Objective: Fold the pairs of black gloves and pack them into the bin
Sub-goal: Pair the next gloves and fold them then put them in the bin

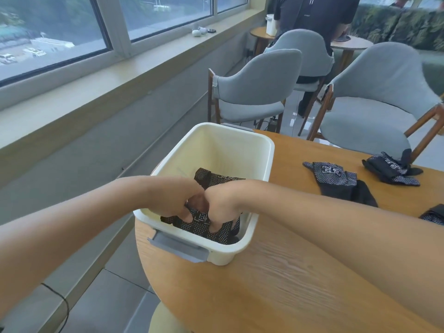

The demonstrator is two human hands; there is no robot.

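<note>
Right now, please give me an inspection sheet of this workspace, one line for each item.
Surface: wooden table, round edge.
Job's things: cream bin with folded gloves inside; glove pairs on the table, another at the right edge.
Clutter: nothing seen.
Grips: left hand and right hand both grip the gloves in the bin.
Cables: floor cable.
Surroundings: grey chairs, windowsill, a person behind.

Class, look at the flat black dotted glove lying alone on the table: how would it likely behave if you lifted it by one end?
The flat glove probably droops: it looks like thin knit. Its dotted palm likely grips rather than slips. It seems light.
</note>
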